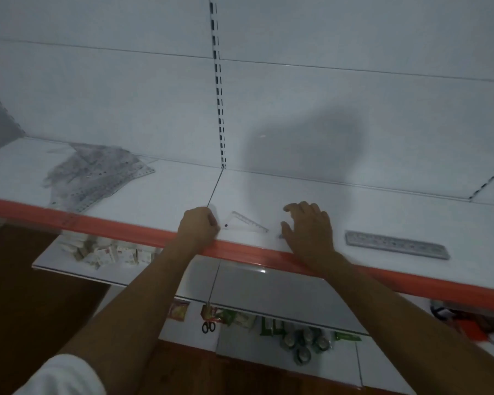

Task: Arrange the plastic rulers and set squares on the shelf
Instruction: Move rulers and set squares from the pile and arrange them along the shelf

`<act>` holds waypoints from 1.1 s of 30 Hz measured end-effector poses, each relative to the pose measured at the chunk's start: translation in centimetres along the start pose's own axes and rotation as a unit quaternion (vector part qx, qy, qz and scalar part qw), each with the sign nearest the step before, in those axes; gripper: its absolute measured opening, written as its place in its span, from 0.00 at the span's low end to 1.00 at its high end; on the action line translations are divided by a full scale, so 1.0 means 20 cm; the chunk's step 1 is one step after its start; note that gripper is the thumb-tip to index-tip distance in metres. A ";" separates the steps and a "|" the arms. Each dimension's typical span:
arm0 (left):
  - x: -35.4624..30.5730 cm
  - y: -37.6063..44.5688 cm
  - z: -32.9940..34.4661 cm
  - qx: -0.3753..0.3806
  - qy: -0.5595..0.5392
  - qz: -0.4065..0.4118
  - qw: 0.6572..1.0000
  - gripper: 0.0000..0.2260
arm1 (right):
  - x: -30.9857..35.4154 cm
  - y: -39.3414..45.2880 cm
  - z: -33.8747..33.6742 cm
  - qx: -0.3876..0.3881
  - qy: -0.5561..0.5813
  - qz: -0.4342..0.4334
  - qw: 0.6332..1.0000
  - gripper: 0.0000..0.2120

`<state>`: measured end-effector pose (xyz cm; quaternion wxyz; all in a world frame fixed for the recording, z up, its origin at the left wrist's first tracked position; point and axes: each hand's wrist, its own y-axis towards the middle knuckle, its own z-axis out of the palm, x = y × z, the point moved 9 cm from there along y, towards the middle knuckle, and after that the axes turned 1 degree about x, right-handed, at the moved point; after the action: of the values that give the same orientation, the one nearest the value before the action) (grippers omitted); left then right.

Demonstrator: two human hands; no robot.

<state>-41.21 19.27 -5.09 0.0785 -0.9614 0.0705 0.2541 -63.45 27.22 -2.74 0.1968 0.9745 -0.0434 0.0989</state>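
A clear plastic set square (244,223) lies flat on the white shelf (160,195), close to its orange front edge (126,228). My left hand (198,226) is curled at the set square's left corner and seems to pinch it. My right hand (308,228) is just right of the set square, palm down with fingers spread and loosely bent, holding nothing. A grey ruler (397,244) lies flat further right on the shelf. A loose pile of rulers and set squares (97,173) sits at the shelf's left.
A slotted upright (218,89) runs down the white back panel, and a seam splits the shelf below it. Lower shelves hold small boxes (106,252), scissors (208,326), packets and tape rolls (303,346). The floor is brown.
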 end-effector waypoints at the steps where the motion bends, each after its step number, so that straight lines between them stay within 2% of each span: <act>1: 0.00 0.01 0.00 0.006 0.001 -0.003 1.000 0.07 | -0.08 0.00 -0.03 0.012 0.006 0.017 1.000 0.14; 4: -0.05 0.01 0.02 0.001 0.024 0.001 1.000 0.17 | -0.28 -0.01 -0.07 0.065 -0.006 0.038 0.997 0.16; 7: -0.29 -0.04 0.07 -0.037 0.079 0.072 0.994 0.18 | -0.40 -0.07 -0.04 0.132 -0.039 0.044 0.989 0.19; 10: -0.54 -0.11 0.23 0.000 0.135 0.152 0.979 0.20 | -0.41 -0.12 -0.03 0.149 -0.063 0.025 0.986 0.21; 13: -0.66 -0.13 0.33 0.023 0.179 0.174 0.968 0.20 | -0.41 -0.14 -0.03 0.149 -0.038 0.016 0.988 0.21; 22: -0.70 -0.13 0.38 0.017 0.200 0.143 0.969 0.11 | -0.41 -0.17 -0.02 0.110 0.007 0.015 0.994 0.16; 33: -0.71 -0.13 0.38 -0.007 0.194 0.123 0.973 0.10 | -0.42 -0.18 -0.04 0.086 0.032 0.020 0.996 0.17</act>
<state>-56.55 24.65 -4.24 0.0248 -0.9768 0.2006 0.0709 -71.29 31.21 -5.15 0.1115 0.9831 -0.0475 0.1371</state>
